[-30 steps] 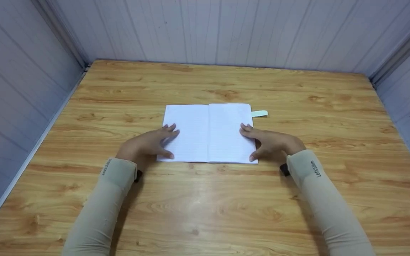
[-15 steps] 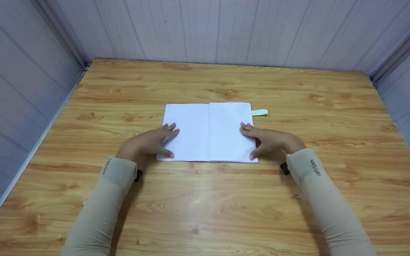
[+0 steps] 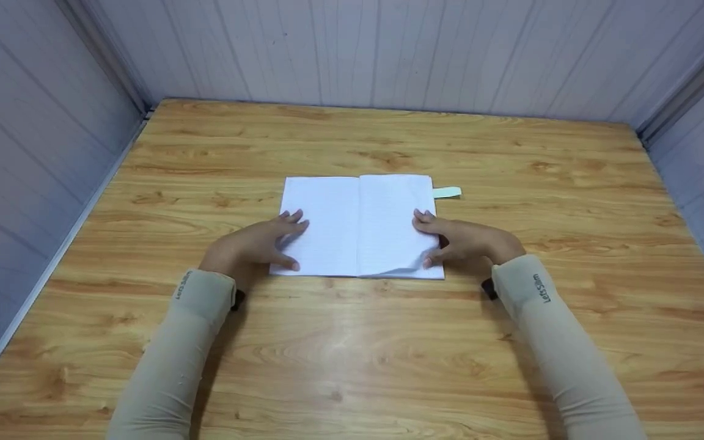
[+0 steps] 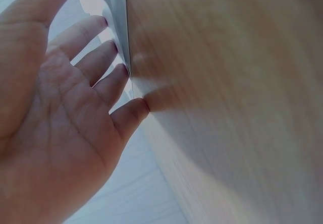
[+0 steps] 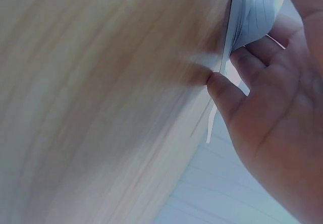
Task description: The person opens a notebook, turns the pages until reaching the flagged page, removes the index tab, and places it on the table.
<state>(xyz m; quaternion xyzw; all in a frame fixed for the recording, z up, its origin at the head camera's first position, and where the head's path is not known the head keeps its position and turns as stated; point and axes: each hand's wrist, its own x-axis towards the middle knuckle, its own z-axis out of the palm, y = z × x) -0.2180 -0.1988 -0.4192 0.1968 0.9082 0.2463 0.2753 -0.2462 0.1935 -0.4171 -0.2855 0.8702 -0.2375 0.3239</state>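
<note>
An open notebook (image 3: 327, 201) with lined white pages lies flat in the middle of the wooden table. My left hand (image 3: 257, 243) rests on the left page's outer edge, fingers and thumb spread apart. On the other side, my right hand (image 3: 465, 238) has its fingertips on the outer edge of the right page (image 3: 392, 214). The right thumb is at that page's near corner, where the sheet lifts and curls up. The curled sheet (image 5: 260, 17) shows beside the fingers in the right wrist view. Both little fingertips meet the tabletop beside the notebook in the wrist views.
A pale green strip (image 3: 447, 192) sticks out from the notebook's right side near the top. The wooden table (image 3: 340, 342) extends all round it. Panelled walls (image 3: 352, 55) stand behind the table and along both sides.
The near corner of the right page has risen and curled, where it lay flat before. My right thumb has shifted slightly inward and up. The left hand stays in place.
</note>
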